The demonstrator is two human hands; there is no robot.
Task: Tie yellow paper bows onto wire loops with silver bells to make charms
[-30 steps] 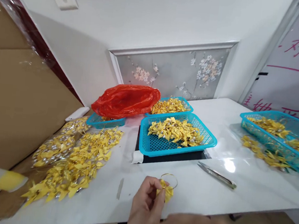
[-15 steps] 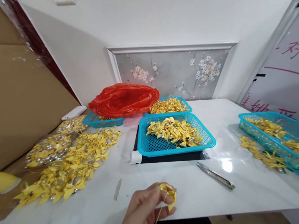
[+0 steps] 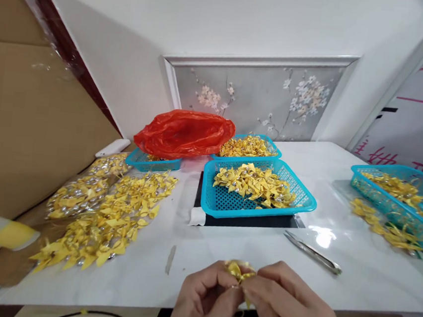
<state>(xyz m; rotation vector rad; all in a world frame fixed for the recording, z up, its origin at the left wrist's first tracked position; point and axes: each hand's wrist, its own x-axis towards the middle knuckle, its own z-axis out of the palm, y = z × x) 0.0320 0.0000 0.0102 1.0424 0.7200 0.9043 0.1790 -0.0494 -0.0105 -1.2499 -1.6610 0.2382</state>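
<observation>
At the table's near edge, both hands meet around a small yellow ribbon flower (image 3: 238,268). My left hand (image 3: 208,295) is closed, pinching the flower from the left between thumb and fingers. From the other side my right hand (image 3: 289,303) is also closed, its fingertips on the flower's lower right part. A thin thread loop (image 3: 238,314) hangs beneath the fingers; the fingertips hide much of the flower. Pointed metal tweezers (image 3: 313,253) lie beyond my right hand. Farther back, a blue basket (image 3: 258,214) holds yellow flowers with silvery beads (image 3: 256,185).
Rows of beaded yellow flowers (image 3: 111,221) cover the table's left side. A red plastic bag (image 3: 184,135) rests over a small blue basket (image 3: 153,165). Another blue basket (image 3: 384,190) stands at right. A cardboard sheet (image 3: 32,111) and a tape roll (image 3: 2,229) are at left.
My right hand has come into view from the right and taken hold of the flower beside my left hand. The view has shifted slightly, moving the table's things to the right.
</observation>
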